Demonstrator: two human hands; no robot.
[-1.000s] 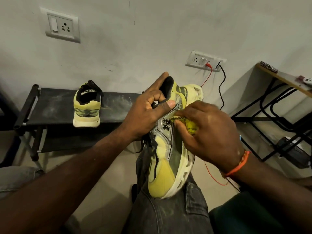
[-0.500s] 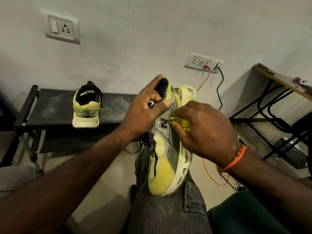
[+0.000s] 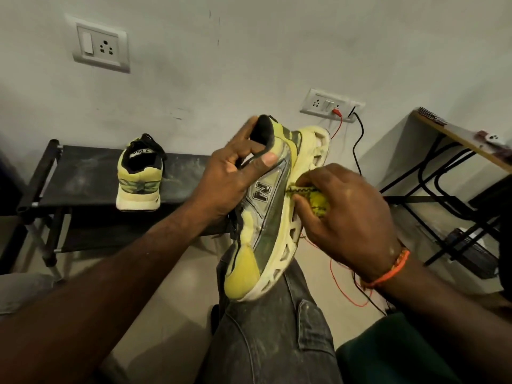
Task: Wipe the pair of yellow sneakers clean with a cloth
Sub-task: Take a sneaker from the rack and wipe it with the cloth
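A yellow and grey sneaker (image 3: pixel 266 231) stands toe-down on my knee, its side and pale sole turned toward me. My left hand (image 3: pixel 232 178) grips it at the collar, fingers inside the opening and thumb on the outside. My right hand (image 3: pixel 346 214) pinches a small yellow cloth (image 3: pixel 315 199) and presses it against the midsole edge beside the N logo. The second yellow sneaker (image 3: pixel 140 178) sits heel toward me on a black bench.
The black bench (image 3: pixel 83 178) stands against the wall at left. A wall socket (image 3: pixel 329 105) has red and black wires hanging to the floor at right. A metal-framed table (image 3: pixel 457 139) stands at far right. My jeans-clad leg (image 3: pixel 271 328) fills the lower middle.
My right hand with the cloth has slid from the N logo panel outward to the sole edge. The left hand keeps its grip on the collar.
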